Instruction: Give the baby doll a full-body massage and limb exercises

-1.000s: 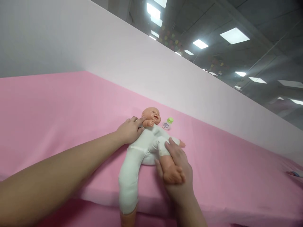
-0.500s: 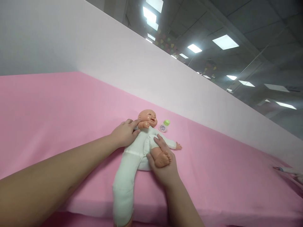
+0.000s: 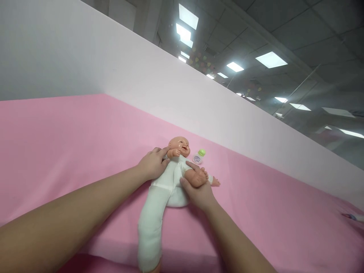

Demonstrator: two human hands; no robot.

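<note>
A baby doll point(image 3: 167, 178) in a white suit lies on its back on the pink sheet point(image 3: 71, 144), head towards the wall. My left hand point(image 3: 152, 165) rests on the doll's shoulder and upper arm, forefinger stretched out beside its raised hand, other fingers curled. My right hand point(image 3: 199, 191) is closed round the doll's bare foot and lower leg, folding that leg up over its belly. The doll's other leg point(image 3: 150, 223) lies straight, reaching past the sheet's near edge.
A small bottle with a green cap point(image 3: 198, 156) lies on the sheet just right of the doll's head. A white partition wall point(image 3: 170, 83) runs behind the sheet. Some small object point(image 3: 354, 217) shows at the far right edge.
My right hand has pushed the doll's bent leg up from beside its hip towards its chest. My left hand has stayed on the doll's shoulder.
</note>
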